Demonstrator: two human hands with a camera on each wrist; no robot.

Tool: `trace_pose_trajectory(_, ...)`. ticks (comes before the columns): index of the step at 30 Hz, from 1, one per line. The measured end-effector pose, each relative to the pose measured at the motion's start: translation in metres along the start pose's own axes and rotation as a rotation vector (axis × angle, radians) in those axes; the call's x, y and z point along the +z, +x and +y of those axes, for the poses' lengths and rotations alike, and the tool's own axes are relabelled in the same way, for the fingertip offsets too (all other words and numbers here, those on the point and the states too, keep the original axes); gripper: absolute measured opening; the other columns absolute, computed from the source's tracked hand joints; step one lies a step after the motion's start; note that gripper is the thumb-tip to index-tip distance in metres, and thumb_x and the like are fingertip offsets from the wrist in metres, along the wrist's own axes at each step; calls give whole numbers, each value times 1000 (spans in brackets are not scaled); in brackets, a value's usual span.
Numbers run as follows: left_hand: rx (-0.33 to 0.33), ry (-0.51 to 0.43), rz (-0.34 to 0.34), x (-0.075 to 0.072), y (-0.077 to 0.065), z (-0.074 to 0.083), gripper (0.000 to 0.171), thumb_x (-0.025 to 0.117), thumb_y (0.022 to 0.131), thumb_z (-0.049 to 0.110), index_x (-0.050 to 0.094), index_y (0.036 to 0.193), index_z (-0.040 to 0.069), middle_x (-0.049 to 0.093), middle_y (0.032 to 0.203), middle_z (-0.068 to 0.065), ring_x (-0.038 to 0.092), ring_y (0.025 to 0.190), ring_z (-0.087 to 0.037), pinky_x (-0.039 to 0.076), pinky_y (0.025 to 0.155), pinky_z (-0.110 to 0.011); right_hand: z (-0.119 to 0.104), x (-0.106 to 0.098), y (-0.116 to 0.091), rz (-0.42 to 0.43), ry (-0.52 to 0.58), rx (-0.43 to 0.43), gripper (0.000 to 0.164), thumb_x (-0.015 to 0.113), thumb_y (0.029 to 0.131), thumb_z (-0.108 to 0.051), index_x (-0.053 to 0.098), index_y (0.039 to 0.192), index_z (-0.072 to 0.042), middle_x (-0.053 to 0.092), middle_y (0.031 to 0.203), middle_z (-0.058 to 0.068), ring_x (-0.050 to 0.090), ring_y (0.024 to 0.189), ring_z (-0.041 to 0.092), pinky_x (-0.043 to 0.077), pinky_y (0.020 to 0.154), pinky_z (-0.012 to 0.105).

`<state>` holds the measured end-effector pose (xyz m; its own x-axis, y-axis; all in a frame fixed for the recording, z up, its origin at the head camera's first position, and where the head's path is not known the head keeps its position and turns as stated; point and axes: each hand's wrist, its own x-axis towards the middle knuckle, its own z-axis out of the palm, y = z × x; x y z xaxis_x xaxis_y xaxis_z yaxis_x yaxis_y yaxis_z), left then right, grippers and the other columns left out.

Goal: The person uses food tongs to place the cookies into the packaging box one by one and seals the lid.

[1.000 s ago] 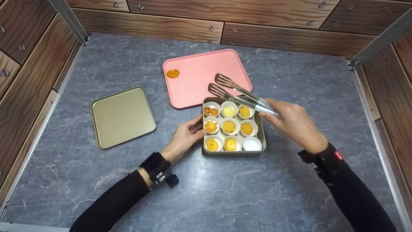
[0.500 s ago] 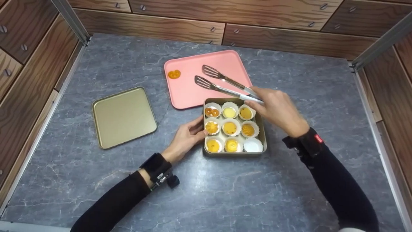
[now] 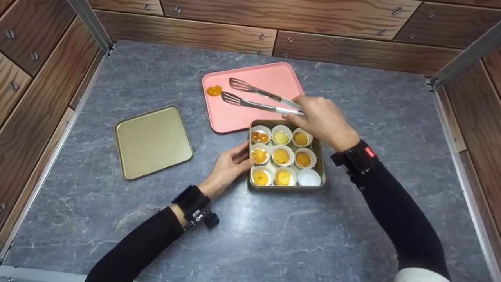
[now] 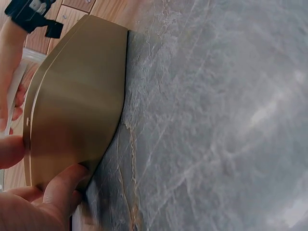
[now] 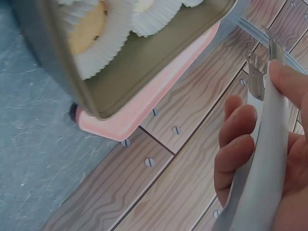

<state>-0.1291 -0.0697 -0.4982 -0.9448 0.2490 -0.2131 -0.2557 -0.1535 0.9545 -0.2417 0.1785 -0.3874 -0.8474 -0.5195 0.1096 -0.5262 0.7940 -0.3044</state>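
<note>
My right hand [image 3: 323, 121] grips metal slotted tongs [image 3: 258, 105] over the pink tray, their two heads spread apart. The nearer head is right at the edge of a glossy orange pretzel-shaped cookie [image 3: 214, 91] at the tray's left end. My left hand [image 3: 225, 172] holds the left side of a gold square tin [image 3: 287, 187], thumb against its wall in the left wrist view. White paper cups in the tin bear yellow and orange cookies [image 3: 281, 156]. The front right paper cup [image 3: 309, 178] shows a bare white bottom.
The pink tray [image 3: 270, 78] lies just behind the tin. A gold square lid [image 3: 154, 143] lies on the grey marbled table [image 3: 219, 250] to the left. Wood-patterned walls [image 3: 219, 35] and metal posts [image 3: 91, 25] enclose the table at the back and sides.
My right hand has moved left and away from me, carrying the tongs from above the tin across the tray to the pretzel-shaped cookie. My left hand stays on the tin.
</note>
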Motion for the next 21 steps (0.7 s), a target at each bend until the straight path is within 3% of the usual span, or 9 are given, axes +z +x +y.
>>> trace_pose_trajectory(8,19,-16,7,1,0,-1,74,66,93,-4,32,158,-1,29,166,-18,43,145,-34,50,111,-31,-4,6,17,-15,-57,-5,41,77,94,-39,70,110,-2,69,83,10,62,64,24,55,55,38)
trace_pose_trajectory(21,27,-18,-4,1,-1,-1,75,66,93,-4,31,159,-1,28,166,-19,42,146,-35,49,112,-32,-4,20,53,-56,-99,22,44,75,94,-42,69,109,-1,69,85,13,68,74,35,59,66,49)
